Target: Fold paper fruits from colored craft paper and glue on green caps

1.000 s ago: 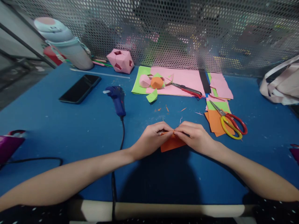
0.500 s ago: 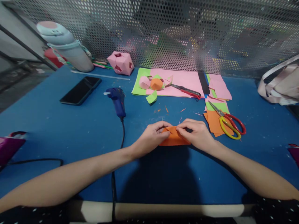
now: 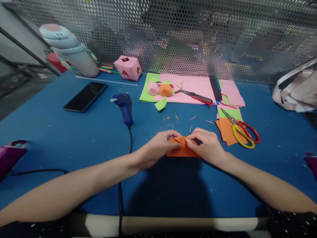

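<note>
No label, brand or number can be read anywhere here. No sign or lettering is legible either.

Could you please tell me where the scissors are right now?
In the head view, the scissors lie beyond and to the right of the right hand, across orange and green paper pieces.

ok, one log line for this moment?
left hand: gripping orange paper | right hand: pinching same paper | glue gun: on table, unheld | scissors: on paper squares, unheld
</note>
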A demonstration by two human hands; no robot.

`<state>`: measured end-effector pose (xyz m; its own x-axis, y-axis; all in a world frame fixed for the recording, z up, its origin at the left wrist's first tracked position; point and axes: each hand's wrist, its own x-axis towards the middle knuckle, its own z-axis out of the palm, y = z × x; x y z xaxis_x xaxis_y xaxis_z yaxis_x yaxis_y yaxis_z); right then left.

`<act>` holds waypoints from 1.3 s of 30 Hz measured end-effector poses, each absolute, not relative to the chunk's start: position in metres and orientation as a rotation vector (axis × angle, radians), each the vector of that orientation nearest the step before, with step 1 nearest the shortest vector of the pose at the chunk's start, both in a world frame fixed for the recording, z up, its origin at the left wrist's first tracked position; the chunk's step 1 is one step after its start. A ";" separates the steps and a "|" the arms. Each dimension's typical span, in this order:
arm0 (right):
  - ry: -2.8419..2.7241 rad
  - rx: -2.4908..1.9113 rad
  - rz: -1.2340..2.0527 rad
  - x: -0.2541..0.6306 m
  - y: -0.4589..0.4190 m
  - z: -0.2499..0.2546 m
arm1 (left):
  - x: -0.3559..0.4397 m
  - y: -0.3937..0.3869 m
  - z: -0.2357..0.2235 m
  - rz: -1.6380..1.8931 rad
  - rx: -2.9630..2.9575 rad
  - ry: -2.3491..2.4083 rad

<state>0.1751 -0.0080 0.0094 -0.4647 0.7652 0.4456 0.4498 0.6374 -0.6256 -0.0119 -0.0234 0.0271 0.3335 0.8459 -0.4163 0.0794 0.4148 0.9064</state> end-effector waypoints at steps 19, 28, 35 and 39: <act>-2.116 -0.931 0.591 0.169 -0.016 0.014 | -0.011 -0.028 0.024 0.765 1.638 1.328; -2.072 -0.977 0.747 0.170 -0.013 0.013 | -0.010 -0.028 0.020 0.722 1.601 1.321; -2.021 -1.044 0.834 0.175 -0.010 0.013 | -0.013 -0.027 0.023 0.710 1.683 1.294; -2.026 -1.043 0.848 0.177 -0.008 0.011 | -0.014 -0.026 0.020 0.710 1.698 1.282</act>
